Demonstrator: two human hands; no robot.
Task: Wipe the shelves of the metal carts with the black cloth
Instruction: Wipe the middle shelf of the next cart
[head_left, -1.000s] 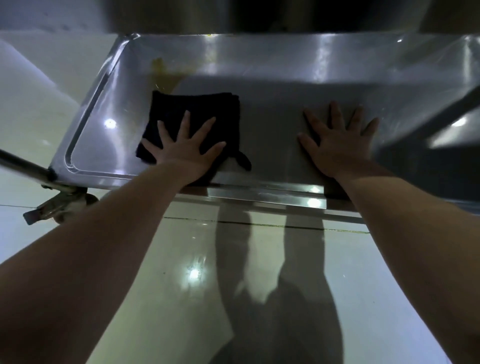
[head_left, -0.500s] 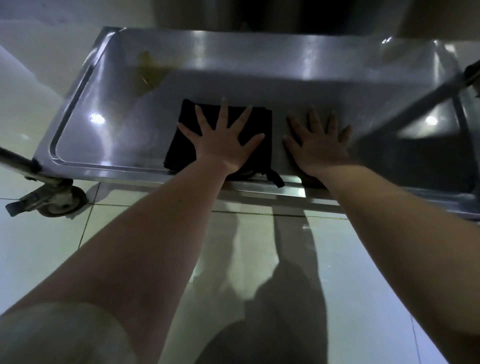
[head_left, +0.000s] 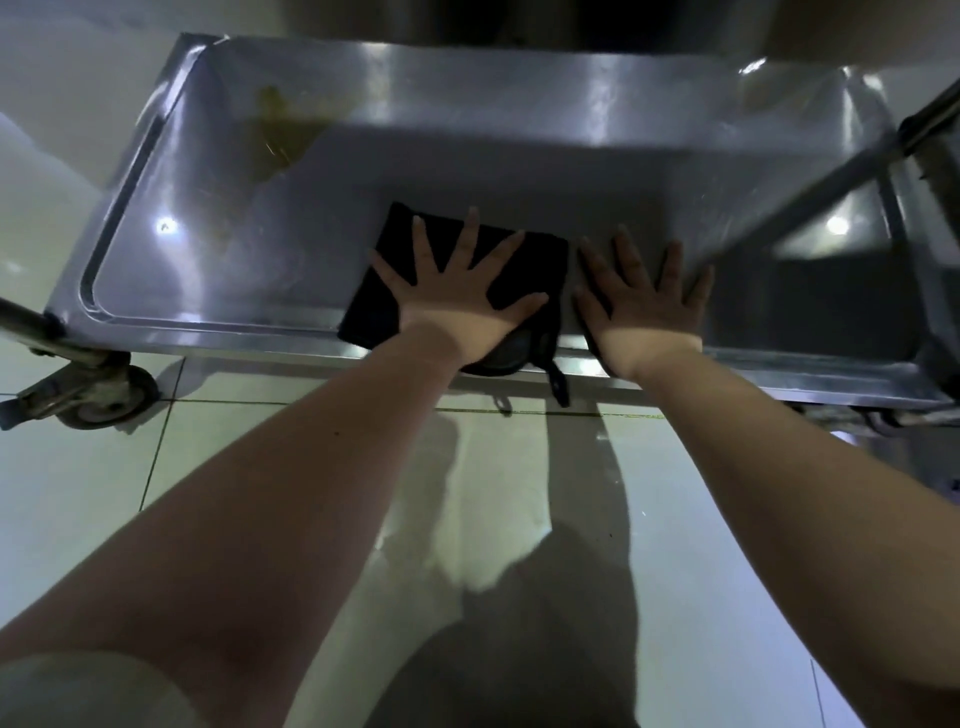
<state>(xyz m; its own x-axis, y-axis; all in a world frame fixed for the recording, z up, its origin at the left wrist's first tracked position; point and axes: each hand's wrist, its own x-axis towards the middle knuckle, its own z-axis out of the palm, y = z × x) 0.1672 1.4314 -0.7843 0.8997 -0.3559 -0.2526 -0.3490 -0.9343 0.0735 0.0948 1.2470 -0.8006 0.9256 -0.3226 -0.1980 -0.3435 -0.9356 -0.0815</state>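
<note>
The low shelf of a metal cart (head_left: 218, 270) fills the upper half of the view. A folded black cloth (head_left: 384, 291) lies on it near the front rim, a strap of it hanging over the edge. My left hand (head_left: 462, 296) presses flat on the cloth with fingers spread. Just to its right, my right hand (head_left: 644, 306) rests flat on the bare metal with fingers spread, right beside the cloth. A yellowish-brown stain (head_left: 280, 124) marks the shelf's far left part.
A caster wheel (head_left: 98, 397) sits under the cart's left front corner. A slanted metal post (head_left: 810, 187) crosses the right side of the shelf. Pale floor tiles (head_left: 88, 483) lie in front of the cart, with my shadow on them.
My left hand has slid the cloth to the right along the front of the shelf, from the left part to the middle, ending next to my right hand, which stayed in place.
</note>
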